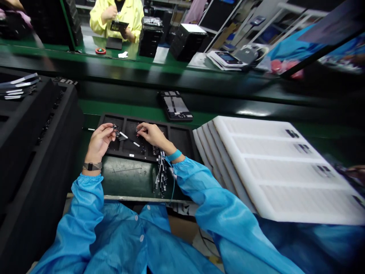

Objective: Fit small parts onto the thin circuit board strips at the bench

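My left hand [100, 140] pinches a small dark electronic part [115, 131] between thumb and fingertips. A thin black flex cable with white patches [136, 144] trails from around that part to the right, above a black compartmented foam tray [182, 137]. Over the tray's middle, my right hand [152, 134] has its thumb and fingertips drawn together; whatever lies between them is too small to make out. Below my right wrist, a bundle of flex cables [161, 177] hangs over the tray's near edge. A blue wrist strap [173, 156] circles that wrist.
A phone-like device [175, 106] lies behind the tray. White foam trays [253, 167] are stacked at right, black foam trays [57, 125] at left. More flex cables [18, 86] rest on the left stack. Across the green bench, a person in yellow [116, 17] holds a dark device.
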A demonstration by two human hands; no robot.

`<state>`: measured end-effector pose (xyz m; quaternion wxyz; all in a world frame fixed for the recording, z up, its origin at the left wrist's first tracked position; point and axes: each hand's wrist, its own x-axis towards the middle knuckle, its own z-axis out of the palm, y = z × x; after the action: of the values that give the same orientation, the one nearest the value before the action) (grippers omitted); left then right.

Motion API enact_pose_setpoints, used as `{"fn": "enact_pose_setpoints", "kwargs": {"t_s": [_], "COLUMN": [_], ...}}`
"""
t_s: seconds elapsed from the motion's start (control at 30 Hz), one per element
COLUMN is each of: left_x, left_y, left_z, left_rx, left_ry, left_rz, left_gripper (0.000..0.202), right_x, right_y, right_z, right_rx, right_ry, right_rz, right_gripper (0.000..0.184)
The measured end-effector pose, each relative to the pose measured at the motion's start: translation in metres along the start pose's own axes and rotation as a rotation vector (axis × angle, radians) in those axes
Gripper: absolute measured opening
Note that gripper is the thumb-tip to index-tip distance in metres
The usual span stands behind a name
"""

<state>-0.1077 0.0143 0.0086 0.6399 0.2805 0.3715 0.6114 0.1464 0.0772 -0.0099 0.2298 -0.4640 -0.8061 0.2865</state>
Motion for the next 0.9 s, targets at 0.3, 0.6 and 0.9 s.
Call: {"fn": "enact_pose_setpoints", "kwargs": {"t_s": [0.3, 0.6, 0.9], "left_x": [0.002, -0.003, -0.011], "left_y": [-0.005, 0.004, -0.017], "left_z": [0.001, 0.0, 0.026], "left_rx": [-0.007, -0.029, 0.032], "left_ry": [0.009, -0.046, -0.017], "left_rz": [0.002, -0.001, 0.022], "left_gripper": [0.02, 0.025, 0.031], "right_x": [-0.009, -0.034, -0.07], "right_y": [-0.008, -0.031, -0.059], "right_z": [0.009, -0.014, -0.013], "right_rx": [0.296, 0.388, 0.491], "right_ry": [0.023, 0.142, 0.192], "right_rz": [0.012, -0.025, 0.017], "right_gripper": [0.009, 0.021, 0.028]}}
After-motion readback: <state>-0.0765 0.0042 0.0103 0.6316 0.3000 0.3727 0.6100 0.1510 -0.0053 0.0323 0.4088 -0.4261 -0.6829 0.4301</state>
